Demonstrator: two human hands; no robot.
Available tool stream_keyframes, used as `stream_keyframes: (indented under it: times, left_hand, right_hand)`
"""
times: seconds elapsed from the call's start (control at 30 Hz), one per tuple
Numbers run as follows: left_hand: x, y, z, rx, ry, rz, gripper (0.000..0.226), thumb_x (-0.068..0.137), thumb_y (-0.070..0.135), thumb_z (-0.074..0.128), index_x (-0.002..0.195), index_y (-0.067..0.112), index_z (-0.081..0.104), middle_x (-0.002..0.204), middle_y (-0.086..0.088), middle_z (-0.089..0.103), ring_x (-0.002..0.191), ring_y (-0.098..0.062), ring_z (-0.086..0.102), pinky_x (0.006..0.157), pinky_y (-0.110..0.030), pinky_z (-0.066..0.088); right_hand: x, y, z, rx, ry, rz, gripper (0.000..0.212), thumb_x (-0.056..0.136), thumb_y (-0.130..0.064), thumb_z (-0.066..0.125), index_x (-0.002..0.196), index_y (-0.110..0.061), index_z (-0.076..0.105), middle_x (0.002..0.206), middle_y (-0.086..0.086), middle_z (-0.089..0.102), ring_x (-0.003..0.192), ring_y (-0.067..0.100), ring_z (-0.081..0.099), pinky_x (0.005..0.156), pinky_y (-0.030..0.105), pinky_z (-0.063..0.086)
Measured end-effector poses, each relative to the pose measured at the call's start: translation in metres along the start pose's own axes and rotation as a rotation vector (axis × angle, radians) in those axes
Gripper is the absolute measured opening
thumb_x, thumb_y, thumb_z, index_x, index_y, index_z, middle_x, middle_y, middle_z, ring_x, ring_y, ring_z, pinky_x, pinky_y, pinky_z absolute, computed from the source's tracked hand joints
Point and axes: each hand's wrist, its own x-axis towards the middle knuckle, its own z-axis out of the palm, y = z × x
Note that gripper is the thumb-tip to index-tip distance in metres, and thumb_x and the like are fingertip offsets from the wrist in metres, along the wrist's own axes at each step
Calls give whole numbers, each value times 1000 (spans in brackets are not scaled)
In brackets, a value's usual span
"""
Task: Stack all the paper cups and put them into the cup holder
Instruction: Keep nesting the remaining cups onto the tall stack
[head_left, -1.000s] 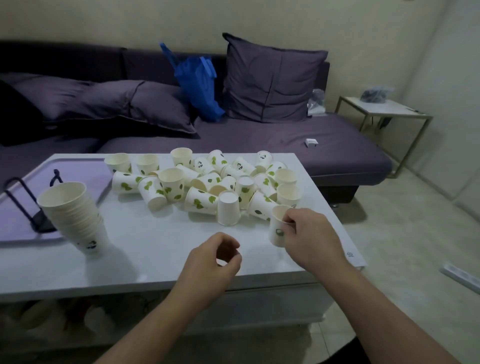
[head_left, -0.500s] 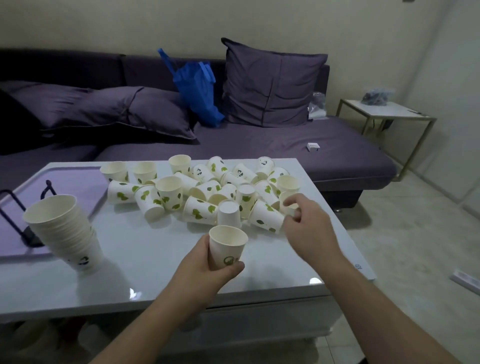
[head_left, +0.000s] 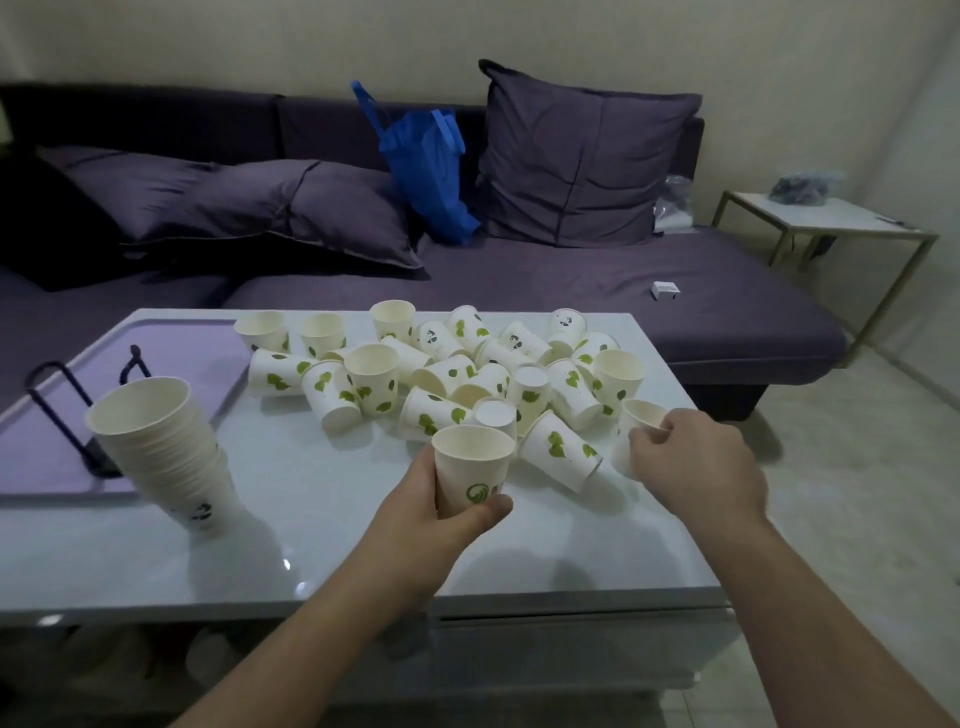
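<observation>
While two cups are gripped over the table, the scene is itemised as follows.

Left hand (head_left: 415, 519): fingers are wrapped round an upright paper cup (head_left: 471, 470), mouth up, green logo facing the camera; it is held above the near middle of the table.

Right hand (head_left: 696, 462): fingers are closed on a second cup (head_left: 636, 428) at its rim, tilted, at the right edge of the pile.

Loose cups (head_left: 441, 364): a heap of white cups with green leaf prints is spread across the far half of the table; most are lying on their sides, a few are standing upright along the back, two are set upside down near the front.

Stack (head_left: 161, 452): many nested cups are leaned to the left on the table's left side, mouth up.

Cup holder (head_left: 67, 410): a dark wire frame is seen just behind the stack, on the purple-tinted panel; no cups are seen in it.

Table (head_left: 337, 561): glossy white top.

Sofa (head_left: 571, 291): purple, behind the table; cushions and a blue bag (head_left: 426, 171) are rested on it.

Side table (head_left: 826, 218): placed at the far right.
</observation>
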Motion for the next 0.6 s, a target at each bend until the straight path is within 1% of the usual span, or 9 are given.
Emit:
stream_keyframes:
  times: [0.07,0.17,0.23,0.27,0.33,0.43,0.5,0.53,0.6]
  left_hand:
    - [-2,2,-6,-13,14,8,60,88,43,78,133,48,39,123,31,59,107,5,59,79,-12,47]
    - [-7,6,-18,-34,43,26,56,92,43,73,135,47,37,120,32,58,108,8,57,74,-9,47]
    - [-12,8,-29,-62,86,39,55,94,43,70,137,46,35,121,31,57,110,7,56,80,-11,47]
    - [-14,10,-37,-69,110,45,55,95,42,70,137,45,35,122,29,58,113,4,57,87,-15,48]
    - [-19,14,-54,-72,152,56,55,95,41,70,138,44,36,126,24,60,119,-3,59,97,-25,50]
    - [-25,19,-86,-83,221,110,53,91,42,76,132,50,43,128,24,61,120,-2,59,97,-27,51]
    - [-28,23,-111,-63,313,154,57,88,42,80,135,44,50,135,17,61,124,-7,59,102,-33,51]
    - [-30,25,-125,-51,372,174,59,86,41,81,138,40,52,136,15,61,125,-8,59,103,-34,51]
    - [-35,27,-154,-26,484,202,65,83,44,82,141,35,54,135,15,63,126,-7,59,105,-36,50]
  right_hand:
    - [-8,-9,-10,29,57,-20,36,96,-51,54,87,-17,62,77,1,62,73,27,62,65,34,49]
    - [-26,-26,-18,178,122,-156,40,95,-59,58,79,-22,58,72,-4,62,67,17,59,59,34,48]
    - [-42,-43,-15,427,53,-237,40,96,-57,63,77,-22,60,71,-5,64,68,19,62,57,41,55]
    - [-52,-52,-12,568,-17,-251,39,96,-55,66,77,-21,63,72,-4,65,69,21,64,59,46,59]
    - [-71,-70,-2,763,-141,-256,37,95,-53,68,76,-21,66,74,-4,68,71,25,65,61,49,61]
    - [-89,-97,11,852,-202,-336,43,88,-60,66,76,-19,65,72,2,67,70,35,64,60,55,58]
    - [-94,-115,14,875,-209,-406,46,88,-61,63,77,-17,64,69,8,63,69,39,62,60,58,55]
    - [-96,-124,15,883,-212,-435,47,88,-61,62,78,-16,64,70,9,63,69,39,61,60,59,54]
    - [-99,-143,19,885,-213,-474,47,88,-63,59,81,-16,64,71,8,63,69,37,60,61,59,54]
